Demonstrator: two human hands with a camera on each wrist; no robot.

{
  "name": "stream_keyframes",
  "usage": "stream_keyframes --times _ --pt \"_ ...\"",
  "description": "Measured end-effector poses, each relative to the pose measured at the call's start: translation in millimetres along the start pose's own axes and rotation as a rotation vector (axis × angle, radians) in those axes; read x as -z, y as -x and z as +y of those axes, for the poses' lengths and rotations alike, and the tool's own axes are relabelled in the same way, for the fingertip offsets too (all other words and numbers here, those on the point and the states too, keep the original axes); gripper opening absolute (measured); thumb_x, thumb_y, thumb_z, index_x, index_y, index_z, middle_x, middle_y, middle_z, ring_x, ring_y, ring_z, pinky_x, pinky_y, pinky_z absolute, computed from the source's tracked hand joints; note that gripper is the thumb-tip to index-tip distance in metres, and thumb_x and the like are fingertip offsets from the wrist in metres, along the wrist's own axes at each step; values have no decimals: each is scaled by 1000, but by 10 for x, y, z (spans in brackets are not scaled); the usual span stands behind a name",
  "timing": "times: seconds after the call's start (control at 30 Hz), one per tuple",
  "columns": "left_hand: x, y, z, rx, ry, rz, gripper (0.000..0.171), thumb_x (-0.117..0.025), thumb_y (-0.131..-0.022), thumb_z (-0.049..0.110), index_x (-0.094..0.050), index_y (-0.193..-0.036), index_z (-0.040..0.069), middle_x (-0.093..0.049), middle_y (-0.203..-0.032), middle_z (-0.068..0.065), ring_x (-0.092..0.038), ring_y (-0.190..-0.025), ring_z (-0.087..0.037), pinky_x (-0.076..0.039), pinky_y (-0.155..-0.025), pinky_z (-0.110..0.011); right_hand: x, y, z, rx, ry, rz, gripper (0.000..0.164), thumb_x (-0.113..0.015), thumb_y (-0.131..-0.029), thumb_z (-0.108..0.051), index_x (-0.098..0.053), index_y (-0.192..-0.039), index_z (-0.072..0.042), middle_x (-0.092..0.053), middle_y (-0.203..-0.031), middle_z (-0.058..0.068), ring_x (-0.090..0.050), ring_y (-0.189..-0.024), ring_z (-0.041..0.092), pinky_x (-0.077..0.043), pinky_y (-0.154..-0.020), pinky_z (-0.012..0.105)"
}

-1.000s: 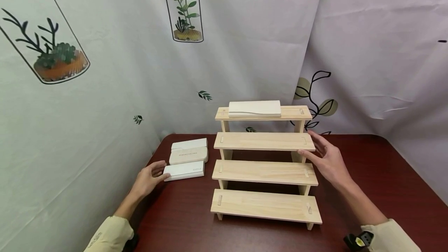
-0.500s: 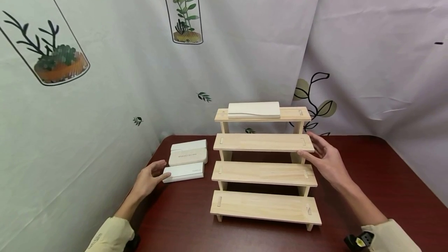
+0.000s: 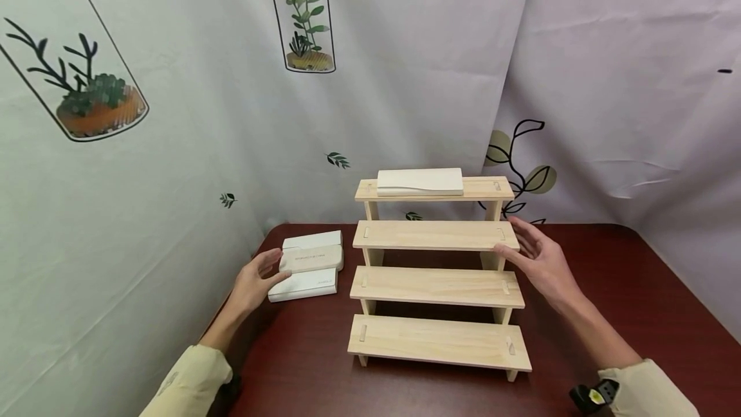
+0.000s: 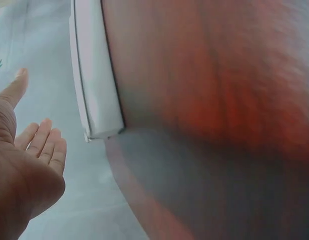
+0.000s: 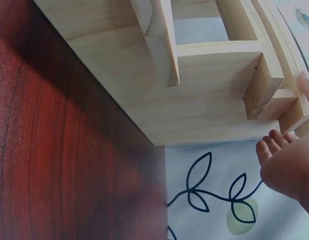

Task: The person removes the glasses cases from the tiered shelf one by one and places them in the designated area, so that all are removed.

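My left hand (image 3: 255,280) hovers at the left end of several pale flat cases, thumb and fingers spread apart. Nearest it lies a white case (image 3: 309,284) with small print; behind come a rounded cream case (image 3: 315,259) and another white case (image 3: 315,239). In the left wrist view nothing is between the hand's fingers, and a white case (image 4: 98,75) is to their right. With relaxed fingers, my right hand (image 3: 544,269) rests against the right end of a tiered wooden rack (image 3: 437,286), by its second shelf from the top. A white flap-front case (image 3: 419,181) lies on the top shelf.
The rack stands on a dark red wooden table (image 3: 301,365). A pale curtain (image 3: 405,101) printed with plants hangs close behind the table. A wristwatch (image 3: 595,398) is on the right wrist.
My left hand has shifted slightly up and right over the cases, its thumb now farther over the front one. The right hand stays at the rack, with almost no movement.
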State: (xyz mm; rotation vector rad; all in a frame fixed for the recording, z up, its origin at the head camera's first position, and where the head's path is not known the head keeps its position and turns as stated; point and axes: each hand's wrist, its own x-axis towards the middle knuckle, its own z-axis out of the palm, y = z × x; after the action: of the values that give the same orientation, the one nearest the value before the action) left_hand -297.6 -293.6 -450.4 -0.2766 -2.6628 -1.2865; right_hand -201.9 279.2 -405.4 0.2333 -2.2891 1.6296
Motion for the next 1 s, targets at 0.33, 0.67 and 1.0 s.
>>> stream_keyframes --times 0.33,0.67,1.0 --pt "-76 -153 220 -95 34 5 76 -83 -96 28 -46 -156 -1 -54 -154 -23 -47 -146 -40 -38 -120 -55 3 -25 19 23 -37 9 75 -75 -102 -15 -36 -163 3 -47 -158 29 -52 -139 11 -45 -101 8" --pt "-159 -307 473 -163 119 -23 76 -82 -97 32 -46 -157 2 -54 -156 -17 -45 -148 -36 -33 -123 -58 29 -36 14 13 -26 -4 75 -75 -102 -16 -35 -163 1 -46 -159 28 -50 -144 22 -44 -100 6" --pt "-284 -473 787 -221 167 -37 75 -82 -98 28 -45 -159 6 -52 -158 -15 -44 -148 -35 -35 -122 -58 50 -74 -9 25 -18 -14 75 -75 -102 -17 -35 -163 2 -46 -160 27 -48 -146 24 -43 -101 6"
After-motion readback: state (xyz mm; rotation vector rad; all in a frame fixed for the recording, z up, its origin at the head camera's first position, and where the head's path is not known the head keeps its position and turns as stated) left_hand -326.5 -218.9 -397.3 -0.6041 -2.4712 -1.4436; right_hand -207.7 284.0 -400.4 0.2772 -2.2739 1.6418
